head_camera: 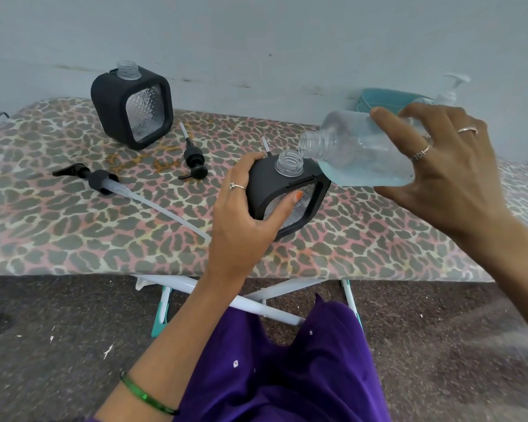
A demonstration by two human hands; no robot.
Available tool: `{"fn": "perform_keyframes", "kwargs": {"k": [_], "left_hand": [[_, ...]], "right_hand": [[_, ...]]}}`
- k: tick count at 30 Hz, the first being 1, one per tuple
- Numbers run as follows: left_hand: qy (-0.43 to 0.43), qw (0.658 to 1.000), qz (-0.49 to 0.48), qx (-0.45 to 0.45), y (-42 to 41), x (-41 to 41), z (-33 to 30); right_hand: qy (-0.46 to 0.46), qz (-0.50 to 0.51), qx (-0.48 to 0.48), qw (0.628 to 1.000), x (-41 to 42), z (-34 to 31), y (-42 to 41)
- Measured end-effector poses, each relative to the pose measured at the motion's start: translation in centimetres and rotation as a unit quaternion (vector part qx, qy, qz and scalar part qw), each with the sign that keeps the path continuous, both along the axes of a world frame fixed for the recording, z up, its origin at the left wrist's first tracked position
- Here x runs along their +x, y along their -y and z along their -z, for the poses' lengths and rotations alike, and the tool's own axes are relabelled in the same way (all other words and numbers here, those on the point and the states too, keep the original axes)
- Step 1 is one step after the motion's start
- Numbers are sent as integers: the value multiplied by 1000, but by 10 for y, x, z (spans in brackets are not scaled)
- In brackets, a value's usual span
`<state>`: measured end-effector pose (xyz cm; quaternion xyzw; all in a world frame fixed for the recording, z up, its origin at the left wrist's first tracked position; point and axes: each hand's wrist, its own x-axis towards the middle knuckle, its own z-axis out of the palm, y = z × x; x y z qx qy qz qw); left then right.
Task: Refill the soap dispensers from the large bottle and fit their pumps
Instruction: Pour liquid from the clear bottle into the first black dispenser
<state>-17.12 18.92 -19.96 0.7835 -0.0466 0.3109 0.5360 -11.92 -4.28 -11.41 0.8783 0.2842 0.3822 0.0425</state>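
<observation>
Left hand (241, 205) grips near dispenser (287, 193) upright on ironing board (73, 239). Right hand (439, 166) holds clear bottle (357, 153) tilted, mouth just above dispenser neck; blue soap pooled low.

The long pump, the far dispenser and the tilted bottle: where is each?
long pump (99, 180): head view, on its black collar.
far dispenser (110, 95): head view, on its black casing.
tilted bottle (348, 141): head view, on its clear wall.
</observation>
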Motion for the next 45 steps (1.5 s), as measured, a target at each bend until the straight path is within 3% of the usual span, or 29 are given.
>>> {"fn": "perform_keyframes", "kwargs": {"k": [45], "left_hand": [[12,1000,-1,4,0,-1,-1]], "right_hand": [[38,-7,-32,999,3,-11,-1]]}}
